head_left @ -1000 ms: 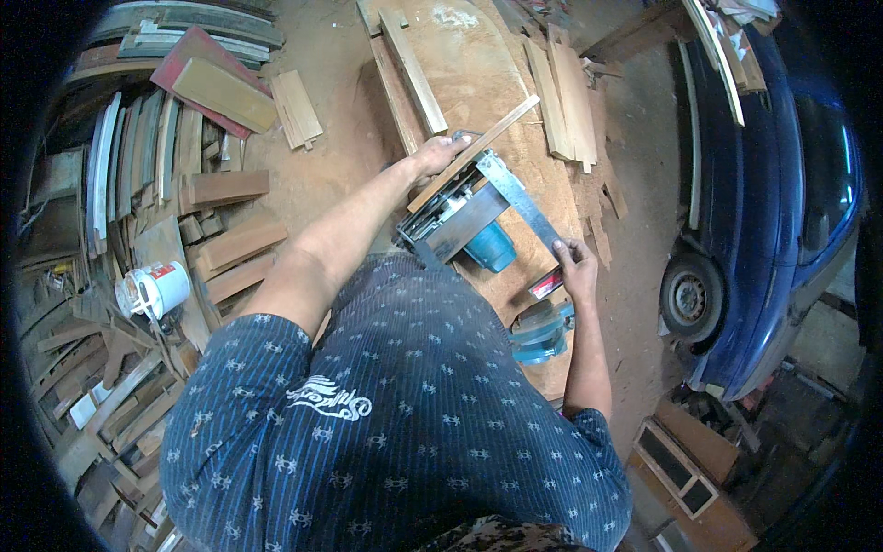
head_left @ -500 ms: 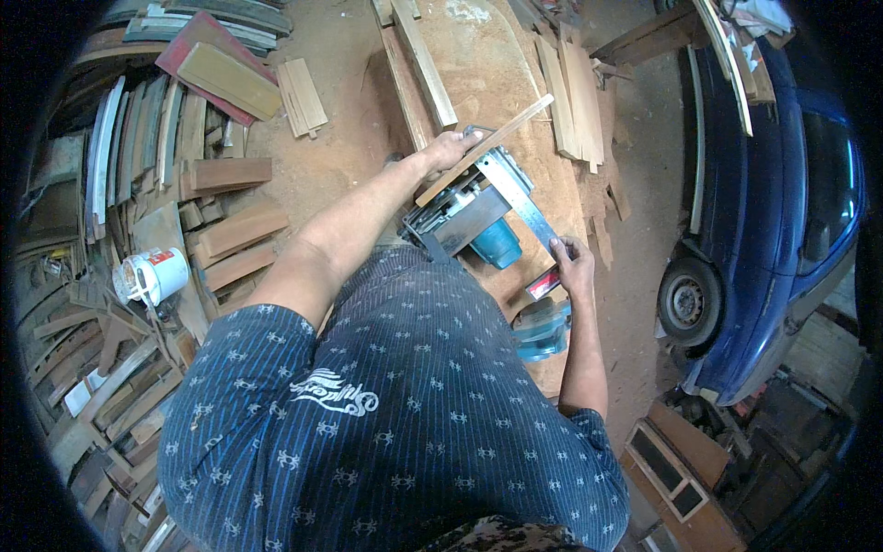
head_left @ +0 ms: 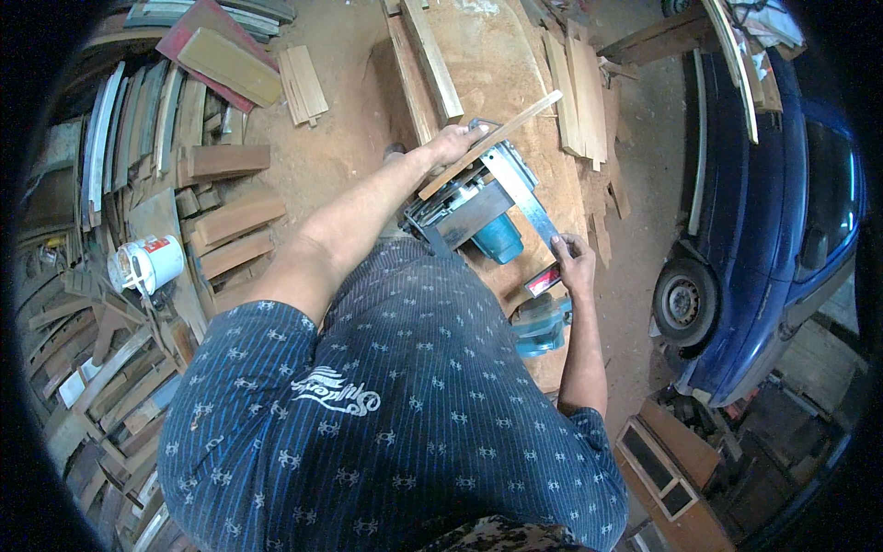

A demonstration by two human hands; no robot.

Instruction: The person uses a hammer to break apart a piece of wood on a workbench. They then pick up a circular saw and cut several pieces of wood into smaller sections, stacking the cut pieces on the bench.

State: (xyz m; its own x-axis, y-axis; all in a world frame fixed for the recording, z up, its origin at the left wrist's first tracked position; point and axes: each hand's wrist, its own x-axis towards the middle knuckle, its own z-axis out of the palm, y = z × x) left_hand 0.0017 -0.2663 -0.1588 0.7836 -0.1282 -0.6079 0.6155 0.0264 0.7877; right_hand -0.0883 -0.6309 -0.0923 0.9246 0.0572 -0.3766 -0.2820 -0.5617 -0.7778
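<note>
Your left hand (head_left: pixel 452 143), just above the frame's centre, is closed on a thin wooden strip (head_left: pixel 492 143) lying slantwise across the power saw (head_left: pixel 474 207) on the workbench (head_left: pixel 501 74). Your right hand (head_left: pixel 572 258), right of centre, pinches the near end of the saw's metal rail (head_left: pixel 522 195). This looks like the lining-up step; next, hold both steady.
</note>
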